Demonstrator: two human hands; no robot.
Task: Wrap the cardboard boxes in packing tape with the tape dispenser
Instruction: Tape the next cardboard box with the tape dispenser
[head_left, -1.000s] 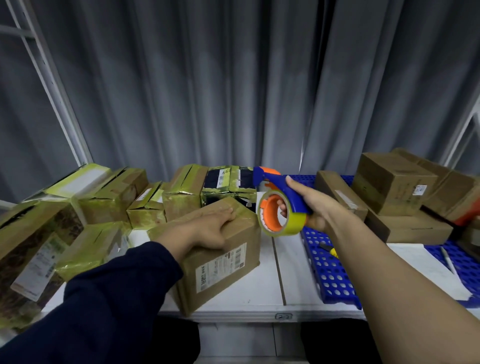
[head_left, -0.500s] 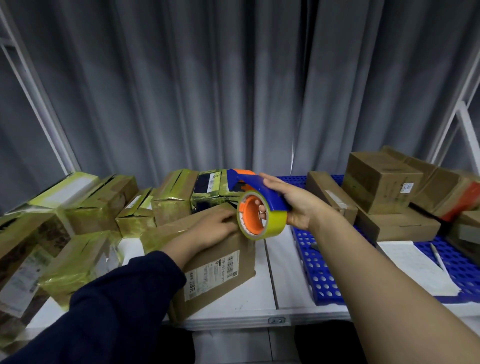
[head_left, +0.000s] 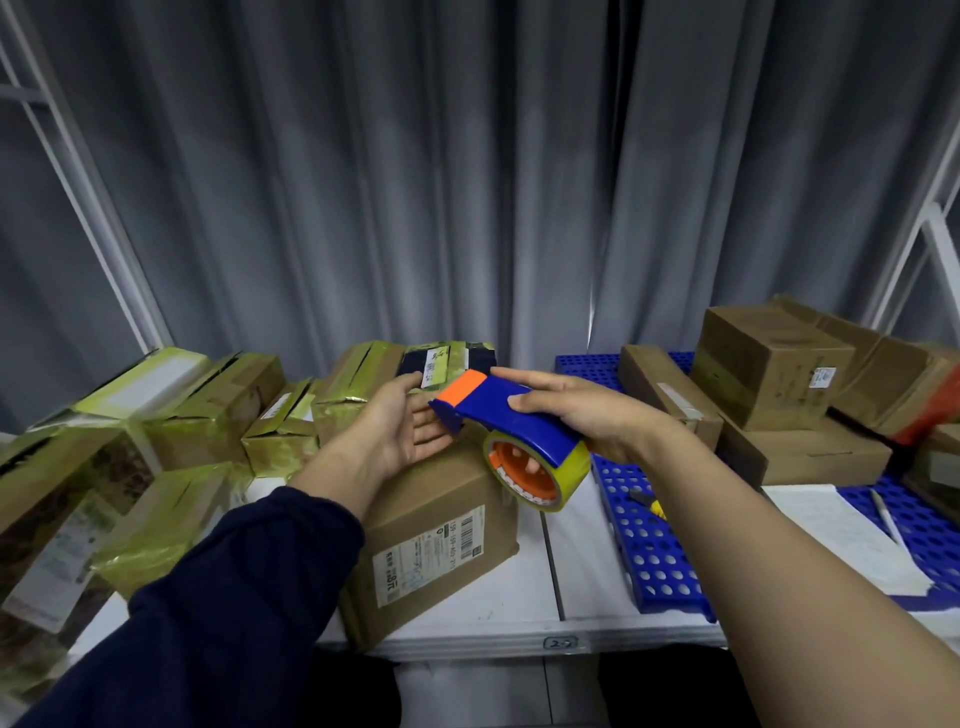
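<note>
Blue-and-orange tape dispenser (head_left: 519, 428) is up off the surface, right hand (head_left: 576, 410) curled around its handle, yellow tape roll (head_left: 571, 478) hanging underneath, just above the plain cardboard box (head_left: 441, 525) at the front of the white table (head_left: 524, 618). Left hand (head_left: 405, 426) is spread, palm turned toward the dispenser's blade end, fingers right beside it. Tape-covered boxes (head_left: 208, 415) crowd the left, bare brown boxes (head_left: 769, 364) stack on the blue perforated mat (head_left: 654, 551) at right.

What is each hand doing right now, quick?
Left hand: open, palm up.
Right hand: holding the tape dispenser.
</note>
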